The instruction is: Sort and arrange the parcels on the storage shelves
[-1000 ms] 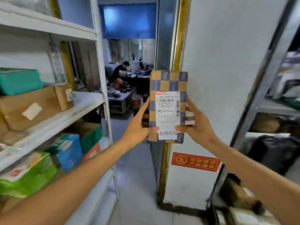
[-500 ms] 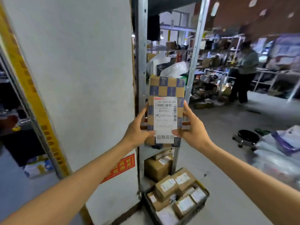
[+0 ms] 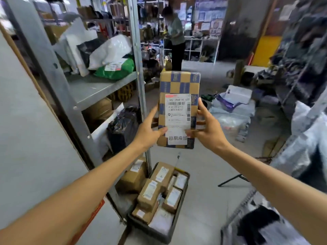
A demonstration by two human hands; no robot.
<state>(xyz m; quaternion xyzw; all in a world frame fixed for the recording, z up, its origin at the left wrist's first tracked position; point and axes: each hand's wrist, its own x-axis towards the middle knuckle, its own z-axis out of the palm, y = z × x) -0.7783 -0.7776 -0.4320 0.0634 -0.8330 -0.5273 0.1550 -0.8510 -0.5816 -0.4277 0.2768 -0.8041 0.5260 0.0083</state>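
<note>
— What is hard to make out, starting from the left?

— A pale wall (image 3: pixel 26 121) fills the left edge, and the left forearm covers most of a red sign (image 3: pixel 92 214) low on it. The far room is blurred. A person (image 3: pixel 174 36) stands at the top centre, and the racks at the right edge (image 3: pixel 300 50) show only as dark smears.

— And the containers?

— The metal shelf (image 3: pixel 92 91) in the upper left carries white bags (image 3: pixel 109 50) and a green bag (image 3: pixel 116 69) with a label. On the level below sit a brown box (image 3: pixel 100 108) and a black bag (image 3: pixel 122 128). On the floor at the bottom centre, a dark crate (image 3: pixel 152 233) is packed with small labelled cardboard boxes (image 3: pixel 150 191). Its lower end is hidden by a white packet.

— Where is the parcel?

— The parcel (image 3: pixel 178 110) is held upright in mid-air at the centre of the frame, above the crate and right of the shelf post. It is brown, wrapped in blue-checked tape, and has a white barcode label with printed characters at the foot.

— The hands?

— The left hand (image 3: pixel 148 131) grips the lower left edge with its thumb across the front. The right hand (image 3: pixel 208 131) grips the right edge the same way. Beyond it, at the centre right, pale bags (image 3: pixel 231 106) lie heaped on the floor.
</note>
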